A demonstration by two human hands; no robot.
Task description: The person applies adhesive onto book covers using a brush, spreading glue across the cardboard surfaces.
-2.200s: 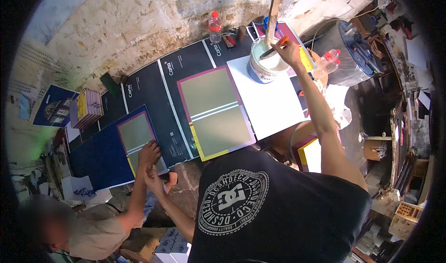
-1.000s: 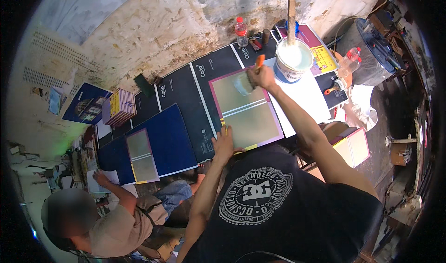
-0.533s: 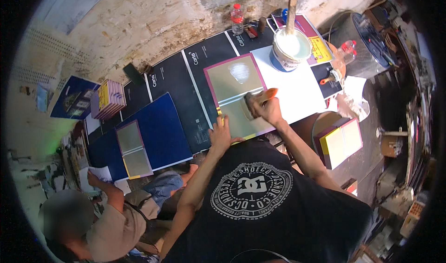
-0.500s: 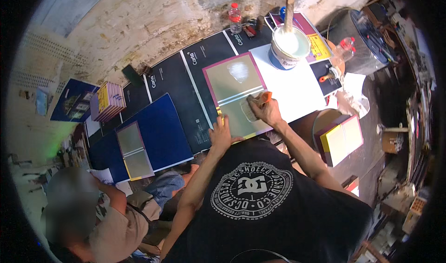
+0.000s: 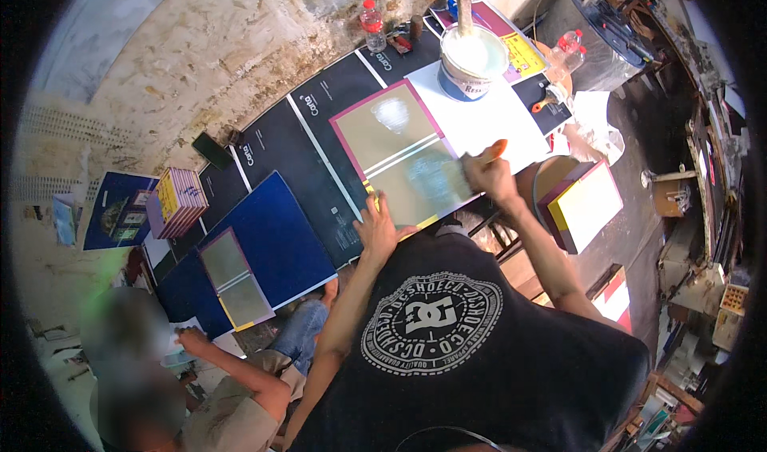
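Hand and panel at the black-covered table (image 5: 323, 120), with twelve o'clock taken toward the wall (image 5: 248, 60). The grey panel (image 5: 391, 200), bordered in maroon and yellow and crossed at mid-length by white stripes, was laid flat with its long axis directed from eleven to five o'clock. Its body was situated at nine o'clock from the right hand (image 5: 489, 179), which was placed at the panel's right long edge, toward the five o'clock end. An orange-handled brush (image 5: 497, 150) was gripped in that hand, the handle being raised toward one o'clock; whether the bristles were in contact with the surface could not be told. A bluish wet patch (image 5: 435, 176) was seen just beside the brush at nine o'clock, and a white patch (image 5: 391, 115) was seen in the half beyond the stripes. The left hand (image 5: 379, 226) was spread with nothing visibly held, its fingers being rested at the panel's seven o'clock corner; of the two hands, the right was nearer the wet patch. At twelve o'clock from the right hand, a bucket (image 5: 471, 83) of pale liquid was stood on a white sheet (image 5: 515, 132). A blue board (image 5: 288, 236) was placed at nine o'clock from the left hand.
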